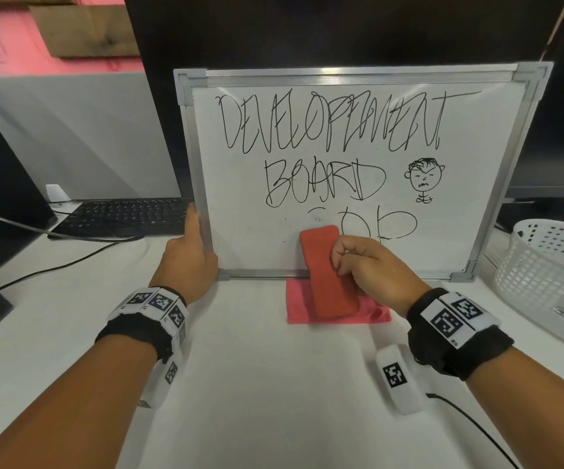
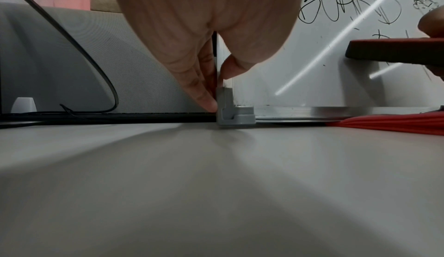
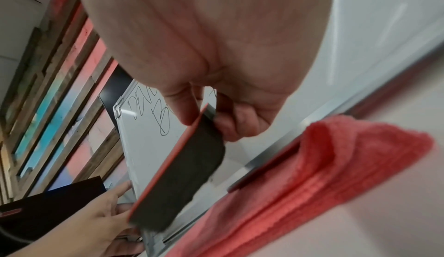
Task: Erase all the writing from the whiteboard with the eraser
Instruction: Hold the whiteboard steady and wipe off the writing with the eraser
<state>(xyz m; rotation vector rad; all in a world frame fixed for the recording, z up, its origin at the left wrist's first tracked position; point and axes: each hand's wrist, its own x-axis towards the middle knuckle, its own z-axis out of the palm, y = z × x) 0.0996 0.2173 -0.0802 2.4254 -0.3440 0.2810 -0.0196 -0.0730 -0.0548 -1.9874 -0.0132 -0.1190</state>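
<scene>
The whiteboard carries black handwriting: "DEVELOPMENT" across the top, "BOARD" beneath it, above the right hand. Just above that hand's knuckles stand partly wiped letters, seemingly "OP"; left of them only a stroke remains.

My head camera looked down at the whiteboard; both wrist cameras sat low by the bench, sharing that board's lower edge.
</scene>
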